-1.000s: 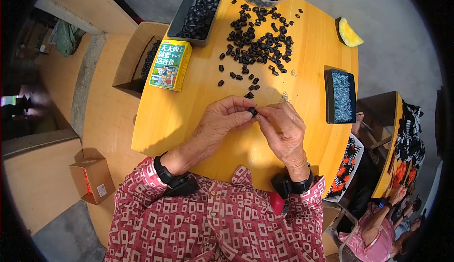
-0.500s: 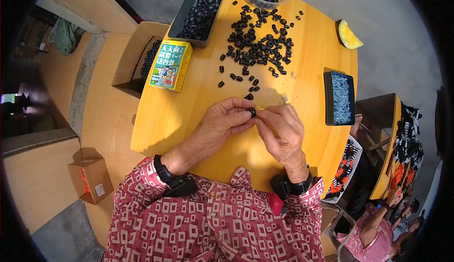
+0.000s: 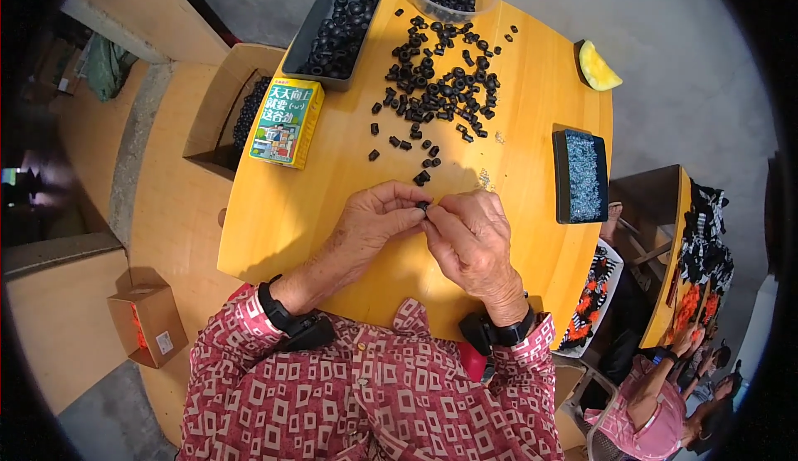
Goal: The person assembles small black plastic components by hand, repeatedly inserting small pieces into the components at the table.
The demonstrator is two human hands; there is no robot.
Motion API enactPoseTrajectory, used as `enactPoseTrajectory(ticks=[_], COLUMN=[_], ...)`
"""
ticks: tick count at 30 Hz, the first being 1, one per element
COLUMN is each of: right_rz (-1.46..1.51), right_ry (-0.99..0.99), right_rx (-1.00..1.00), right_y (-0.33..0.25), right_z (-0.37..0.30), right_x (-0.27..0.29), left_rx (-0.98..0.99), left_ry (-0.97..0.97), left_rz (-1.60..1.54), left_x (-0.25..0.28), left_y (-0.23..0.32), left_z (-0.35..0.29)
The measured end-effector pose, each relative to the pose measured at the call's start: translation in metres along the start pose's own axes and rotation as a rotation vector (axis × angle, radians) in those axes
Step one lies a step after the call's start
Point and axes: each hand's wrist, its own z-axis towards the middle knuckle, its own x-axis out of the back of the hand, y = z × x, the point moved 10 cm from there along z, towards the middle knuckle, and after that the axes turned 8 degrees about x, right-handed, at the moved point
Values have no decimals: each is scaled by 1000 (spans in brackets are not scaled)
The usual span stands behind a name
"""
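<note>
Over the near part of the wooden table (image 3: 528,178), both my hands meet at a small black plastic part (image 3: 423,206). My left hand (image 3: 366,226) pinches it between thumb and forefinger. The fingers of my right hand (image 3: 472,232) are pressed together against the part's right side; whatever they hold there is hidden. Beyond my fingertips lie a few loose black parts, and farther off spreads a pile of small black plastic parts (image 3: 449,87). Tiny pale pieces (image 3: 485,180) are scattered on the wood just past my right hand.
At the far left stand a grey bin (image 3: 332,82) of black parts and a yellow carton (image 3: 287,124). A clear tub (image 3: 490,4) sits at the far edge. On the right are a black tray (image 3: 562,182) of tiny silvery pieces and a yellow-fleshed fruit slice (image 3: 598,68). Another person (image 3: 644,411) sits lower right.
The whole view has shifted slightly, with the table now a little left and lower. My right fingers have closed in over the black part, covering more of it.
</note>
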Motion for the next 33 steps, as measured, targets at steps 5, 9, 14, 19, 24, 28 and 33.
enactPoseTrajectory(ticks=[5, 9, 14, 19, 24, 28, 33], right_rz=[-18, -22, -55, -189, -257, -273, -270], right_ry=[-28, -16, -6, 5, -4, -35, -66], right_rx=[15, 9, 21, -136, -204, -205, -210], right_y=[0, -2, 5, 57, 95, 106, 116], right_z=[-1, 1, 9, 17, 26, 28, 21], right_x=[-3, 1, 19, 38, 35, 22, 9], left_rx=[-33, -81, -94, -119, -127, -123, -124], left_ry=[14, 10, -65, -67, -70, -58, -45], left_rz=[47, 179, 46, 79, 76, 36, 19], left_x=[-3, -2, 2, 1, 0, 0, 1], left_y=[4, 6, 4, 6, 8, 9, 8], left_z=[0, 3, 3, 1, 1, 0, 0])
